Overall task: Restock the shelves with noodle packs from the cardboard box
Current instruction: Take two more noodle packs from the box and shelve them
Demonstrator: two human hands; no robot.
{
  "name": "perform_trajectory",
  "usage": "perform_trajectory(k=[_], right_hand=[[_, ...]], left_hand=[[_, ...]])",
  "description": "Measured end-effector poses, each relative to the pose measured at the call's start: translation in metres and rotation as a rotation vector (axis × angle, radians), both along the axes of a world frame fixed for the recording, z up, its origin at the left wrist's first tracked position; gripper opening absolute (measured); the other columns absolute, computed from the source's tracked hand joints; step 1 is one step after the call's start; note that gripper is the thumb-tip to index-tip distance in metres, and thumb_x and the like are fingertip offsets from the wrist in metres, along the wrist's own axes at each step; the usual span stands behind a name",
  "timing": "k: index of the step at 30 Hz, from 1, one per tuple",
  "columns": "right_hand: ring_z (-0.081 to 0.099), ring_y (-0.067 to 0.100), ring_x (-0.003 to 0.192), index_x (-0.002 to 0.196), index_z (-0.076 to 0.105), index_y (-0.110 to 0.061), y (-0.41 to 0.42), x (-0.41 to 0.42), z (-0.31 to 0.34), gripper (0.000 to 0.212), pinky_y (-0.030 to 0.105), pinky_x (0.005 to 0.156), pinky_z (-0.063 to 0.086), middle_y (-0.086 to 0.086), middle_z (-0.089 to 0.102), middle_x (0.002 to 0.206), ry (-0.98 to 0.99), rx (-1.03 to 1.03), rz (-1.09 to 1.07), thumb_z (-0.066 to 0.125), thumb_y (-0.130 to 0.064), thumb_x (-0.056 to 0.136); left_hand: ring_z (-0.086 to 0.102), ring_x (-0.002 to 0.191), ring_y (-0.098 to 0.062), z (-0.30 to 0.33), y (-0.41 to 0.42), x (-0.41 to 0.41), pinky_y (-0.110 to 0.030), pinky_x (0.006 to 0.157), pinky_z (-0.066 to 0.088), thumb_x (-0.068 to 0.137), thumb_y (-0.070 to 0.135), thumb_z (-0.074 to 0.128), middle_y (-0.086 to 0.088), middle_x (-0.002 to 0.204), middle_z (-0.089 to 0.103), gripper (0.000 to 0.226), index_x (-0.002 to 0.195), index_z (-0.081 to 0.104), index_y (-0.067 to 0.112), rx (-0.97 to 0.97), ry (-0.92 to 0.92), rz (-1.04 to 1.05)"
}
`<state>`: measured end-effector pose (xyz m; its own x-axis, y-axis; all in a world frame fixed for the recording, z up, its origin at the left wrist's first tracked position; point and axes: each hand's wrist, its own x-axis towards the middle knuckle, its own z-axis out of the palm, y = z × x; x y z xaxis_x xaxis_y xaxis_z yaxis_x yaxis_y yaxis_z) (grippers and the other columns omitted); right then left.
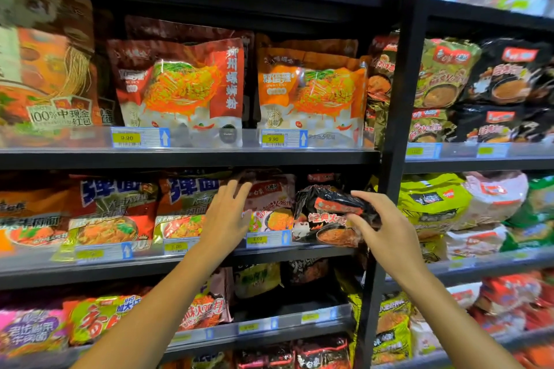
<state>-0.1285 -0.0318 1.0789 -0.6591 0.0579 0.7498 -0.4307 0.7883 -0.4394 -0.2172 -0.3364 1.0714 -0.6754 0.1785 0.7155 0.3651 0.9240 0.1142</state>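
My right hand [380,231] grips a black noodle pack [326,216] at its right end, holding it at the front of the middle shelf [180,263], right of a pink noodle pack [269,204]. My left hand [227,216] reaches in with straight fingers and touches the pink pack's left side. Blue and orange noodle packs [114,210] fill the shelf further left. The cardboard box is out of view.
A black upright post [398,129] divides this shelving from the neighbouring bay of green, white and black packs [443,207]. Large orange noodle bags [311,93] stand on the shelf above. The shelf below has a dark gap [287,299] behind its clear rail.
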Motion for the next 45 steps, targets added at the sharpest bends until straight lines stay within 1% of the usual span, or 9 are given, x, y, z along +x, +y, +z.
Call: perform_trajectory(k=[3,5,9,13,20,25,30,35,45], right_hand=[[0.059,-0.003,0.091,0.13,0.051,-0.043,-0.002,-0.012,0.008,0.042,0.028,0.072,0.053,-0.028,0.053,0.129,0.005,0.035,-0.018,0.067,-0.037,0.092],[0.06,0.004,0.101,0.132,0.051,-0.041,-0.003,-0.02,0.011,0.041,0.031,0.079,0.054,-0.025,0.052,0.131,0.011,0.053,-0.038,0.065,-0.036,0.093],[0.061,0.01,0.101,0.133,0.051,-0.036,-0.006,-0.035,0.018,0.04,0.035,0.083,0.053,-0.019,0.051,0.132,0.035,0.04,-0.035,0.063,-0.031,0.095],[0.053,0.01,0.121,0.135,0.049,-0.033,-0.006,-0.054,0.022,0.041,0.037,0.091,0.052,-0.015,0.048,0.135,0.025,0.089,-0.066,0.061,-0.026,0.096],[0.056,0.032,0.111,0.136,0.048,-0.015,-0.011,-0.099,0.011,0.041,0.046,0.079,0.052,0.005,0.042,0.134,-0.22,0.231,-0.221,0.056,-0.031,0.099],[0.038,0.039,0.127,0.129,0.043,-0.01,-0.023,-0.113,-0.006,0.049,0.05,0.094,0.049,0.018,0.033,0.142,-0.401,0.343,-0.334,0.065,-0.03,0.091],[0.032,0.038,0.134,0.137,0.043,-0.012,-0.03,-0.112,-0.012,0.051,0.045,0.096,0.048,0.015,0.036,0.145,-0.394,0.414,-0.309,0.055,-0.041,0.097],[0.038,0.028,0.133,0.145,0.044,-0.024,-0.039,-0.101,-0.034,0.052,0.041,0.101,0.043,0.002,0.042,0.145,-0.346,0.459,-0.089,0.039,-0.051,0.101],[0.007,0.023,0.152,0.156,0.025,-0.028,-0.032,-0.071,-0.074,0.068,0.048,0.124,0.007,-0.001,0.019,0.163,-0.241,0.474,-0.039,0.026,-0.064,0.098]], left_hand=[[0.039,0.137,-0.03,-0.009,-0.011,0.012,-0.046,0.112,0.04,0.091,0.025,0.068,-0.003,0.146,0.044,0.05,0.138,0.053,0.02,-0.031,0.085,-0.121],[0.031,0.145,-0.027,-0.027,-0.019,0.023,-0.046,0.118,0.031,0.095,0.03,0.062,0.0,0.15,0.043,0.041,0.135,0.057,0.022,-0.063,0.126,-0.182],[0.03,0.146,-0.026,-0.068,-0.038,0.04,-0.051,0.119,0.027,0.098,0.045,0.043,0.004,0.152,0.04,0.046,0.139,0.053,0.028,-0.14,0.073,-0.139],[0.027,0.148,-0.027,-0.09,-0.051,0.042,-0.049,0.121,0.02,0.098,0.051,0.038,0.002,0.154,0.038,0.054,0.147,0.045,0.029,-0.207,0.0,-0.065],[0.026,0.149,-0.024,-0.095,-0.054,0.041,-0.044,0.125,0.009,0.098,0.05,0.039,0.002,0.158,0.032,0.055,0.147,0.046,0.026,-0.214,-0.018,-0.084],[0.027,0.148,-0.022,-0.097,-0.055,0.039,-0.047,0.123,0.017,0.097,0.044,0.045,0.005,0.158,0.031,0.048,0.14,0.053,0.026,-0.144,-0.002,-0.157],[0.026,0.149,-0.022,-0.097,-0.056,0.038,-0.047,0.124,0.013,0.097,0.045,0.044,0.005,0.159,0.03,0.048,0.14,0.054,0.027,-0.161,-0.007,-0.152],[0.025,0.149,-0.024,-0.095,-0.054,0.041,-0.05,0.123,0.015,0.097,0.046,0.041,0.003,0.159,0.03,0.047,0.136,0.057,0.026,-0.165,-0.026,-0.147],[0.013,0.153,-0.023,-0.09,-0.055,0.05,-0.057,0.12,0.021,0.097,0.047,0.036,0.003,0.165,0.017,0.052,0.141,0.052,0.024,-0.193,-0.101,-0.132]])
